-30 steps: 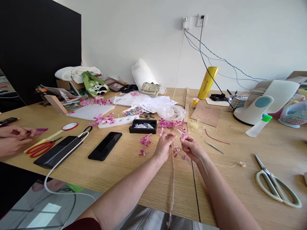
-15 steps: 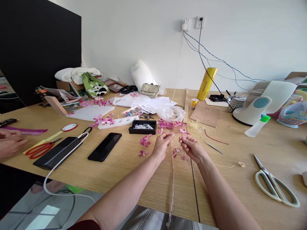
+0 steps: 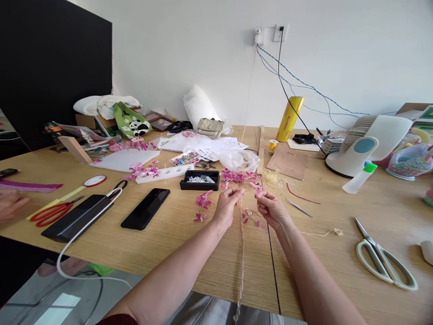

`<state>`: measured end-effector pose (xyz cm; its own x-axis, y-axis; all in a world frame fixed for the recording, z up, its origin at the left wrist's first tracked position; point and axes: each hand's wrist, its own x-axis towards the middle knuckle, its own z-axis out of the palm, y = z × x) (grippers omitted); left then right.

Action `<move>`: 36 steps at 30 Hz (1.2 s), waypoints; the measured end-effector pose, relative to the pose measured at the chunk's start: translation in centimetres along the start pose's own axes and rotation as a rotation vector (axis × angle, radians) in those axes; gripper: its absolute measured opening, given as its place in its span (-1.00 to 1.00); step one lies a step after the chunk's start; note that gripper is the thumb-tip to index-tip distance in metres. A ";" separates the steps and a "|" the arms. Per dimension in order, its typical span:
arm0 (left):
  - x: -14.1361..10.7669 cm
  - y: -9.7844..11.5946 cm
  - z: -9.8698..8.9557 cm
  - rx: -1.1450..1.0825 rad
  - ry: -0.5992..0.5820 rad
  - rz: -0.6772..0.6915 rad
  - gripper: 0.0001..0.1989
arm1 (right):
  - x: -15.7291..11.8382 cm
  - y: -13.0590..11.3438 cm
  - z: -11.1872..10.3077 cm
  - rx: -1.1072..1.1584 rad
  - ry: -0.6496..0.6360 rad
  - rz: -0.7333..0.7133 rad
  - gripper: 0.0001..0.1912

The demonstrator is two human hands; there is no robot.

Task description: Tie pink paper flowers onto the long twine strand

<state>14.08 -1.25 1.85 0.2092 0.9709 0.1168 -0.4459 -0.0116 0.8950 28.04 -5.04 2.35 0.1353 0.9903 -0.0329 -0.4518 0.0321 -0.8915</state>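
My left hand [image 3: 226, 208] is pinched on the flower branch near the top of its long twisted pale stem [image 3: 242, 253], which hangs toward my lap. Pink artificial flowers [image 3: 239, 176] spread out just beyond my fingers. Thumb and fingertips of my right hand [image 3: 273, 210] close on a small pink flower [image 3: 257, 186] at the branch's right side. Between and below the hands, more small pink blossoms [image 3: 248, 215] hang on thin wires. A loose pink flower sprig [image 3: 203, 203] lies left of my left hand.
A black tray [image 3: 200, 180] of small white pieces, a phone [image 3: 145, 209] and a power bank [image 3: 79, 216] lie to the left. White-handled scissors [image 3: 385, 262], tweezers [image 3: 299, 207] and a fan [image 3: 361, 146] are on the right. A co-worker's hand [image 3: 11, 204] rests at the far left.
My right hand has shifted slightly to the right, its fingers now on the pink flower. My left hand keeps its pinch on the stem. The camera view has turned a little to the right.
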 end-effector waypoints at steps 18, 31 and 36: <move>0.4 0.2 -0.3 -0.072 0.034 0.024 -0.74 | -0.6 -0.9 0.5 0.038 -0.093 0.096 -0.73; 0.4 0.2 -0.3 -0.096 0.048 0.038 -0.74 | -0.2 -0.5 0.1 -0.039 -0.034 0.040 -0.69; 0.4 -0.1 -0.2 -0.124 0.094 0.007 -0.73 | -0.2 -0.5 0.0 -0.006 -0.036 0.048 -0.67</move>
<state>14.00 -0.83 1.73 0.1256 0.9891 0.0768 -0.5523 0.0054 0.8336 28.21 -5.22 2.79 0.0812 0.9949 -0.0597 -0.4520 -0.0166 -0.8919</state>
